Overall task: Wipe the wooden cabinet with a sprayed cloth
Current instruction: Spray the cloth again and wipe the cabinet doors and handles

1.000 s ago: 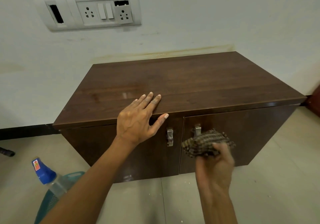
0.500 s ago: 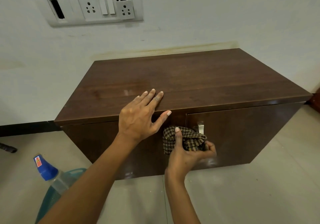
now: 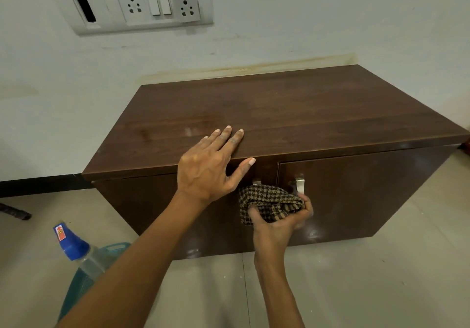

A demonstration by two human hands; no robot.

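Observation:
A low dark wooden cabinet (image 3: pixel 292 114) with two doors stands against the white wall. My left hand (image 3: pixel 208 167) lies flat on the front edge of its top, fingers spread, thumb hanging over the edge. My right hand (image 3: pixel 279 223) grips a bunched brown checked cloth (image 3: pixel 267 202) and presses it against the cabinet front, between the two metal door handles (image 3: pixel 300 184). The cloth covers most of the left handle.
A clear bottle with a blue cap (image 3: pixel 76 247) stands on the tiled floor at the lower left, beside a teal basket (image 3: pixel 112 250). A switch and socket panel (image 3: pixel 142 5) sits on the wall above. A dark object (image 3: pixel 15 212) lies at the far left.
My right hand carried the cloth left from the right door to the middle of the front, between the handles. My left hand stayed on the top edge.

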